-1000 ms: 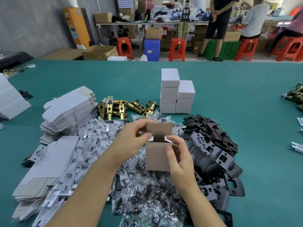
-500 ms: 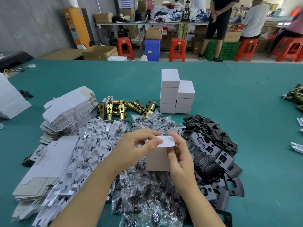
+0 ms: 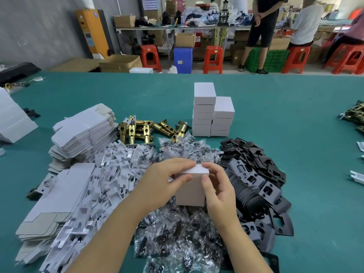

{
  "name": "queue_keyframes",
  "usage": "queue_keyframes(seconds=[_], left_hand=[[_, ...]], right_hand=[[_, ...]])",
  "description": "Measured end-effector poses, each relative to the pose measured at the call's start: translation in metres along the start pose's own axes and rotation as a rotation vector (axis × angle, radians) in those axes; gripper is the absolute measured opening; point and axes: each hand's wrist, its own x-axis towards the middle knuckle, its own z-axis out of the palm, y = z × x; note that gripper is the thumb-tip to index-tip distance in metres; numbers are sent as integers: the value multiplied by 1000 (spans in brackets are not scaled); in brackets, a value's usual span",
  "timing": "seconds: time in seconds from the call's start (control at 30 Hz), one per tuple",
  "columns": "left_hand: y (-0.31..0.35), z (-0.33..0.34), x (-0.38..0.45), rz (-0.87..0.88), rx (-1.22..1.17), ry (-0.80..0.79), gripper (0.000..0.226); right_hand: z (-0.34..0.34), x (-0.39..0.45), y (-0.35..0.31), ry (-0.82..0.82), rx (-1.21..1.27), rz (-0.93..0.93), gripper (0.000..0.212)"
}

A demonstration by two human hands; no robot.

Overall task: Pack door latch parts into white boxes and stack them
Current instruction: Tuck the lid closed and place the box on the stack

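Observation:
I hold a small white box (image 3: 190, 192) upright above the pile of clear bags with black parts (image 3: 177, 233). My left hand (image 3: 163, 180) grips its top left corner, thumb on the front, fingers over the lid. My right hand (image 3: 216, 186) grips the right side, with a fingertip on the closed lid. Two stacks of finished white boxes (image 3: 212, 113) stand farther back on the green table (image 3: 295, 115). Brass latch bolts (image 3: 145, 130) lie to their left.
Flat unfolded box blanks (image 3: 82, 131) are stacked at left, with white card inserts (image 3: 110, 174) heaped beside them. Black strike plates (image 3: 256, 178) are piled to the right. More brass parts (image 3: 354, 115) lie at the table's right edge. People stand at benches beyond the table.
The box's top flap stood open a second ago; my fingers folded it down and the lid is now closed. Both hands stayed on the box.

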Motion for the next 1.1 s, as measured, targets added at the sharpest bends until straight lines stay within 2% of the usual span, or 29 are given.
queue_keyframes(seconds=[0.2, 0.57, 0.73, 0.83, 1.1], left_hand=[[4, -1, -3, 41, 55, 18, 35], [9, -9, -1, 50, 112, 46, 30], [12, -8, -2, 86, 152, -19, 48], [14, -10, -2, 82, 132, -33, 50], [19, -15, 3, 44, 92, -22, 33]], right_hand=[[1, 0, -1, 14, -23, -42, 25], [-1, 0, 10, -16, -28, -49, 37], [-1, 0, 9, -9, -52, -73, 35], [-1, 0, 11, -14, -54, -64, 36], [0, -1, 9, -37, -21, -50, 41]])
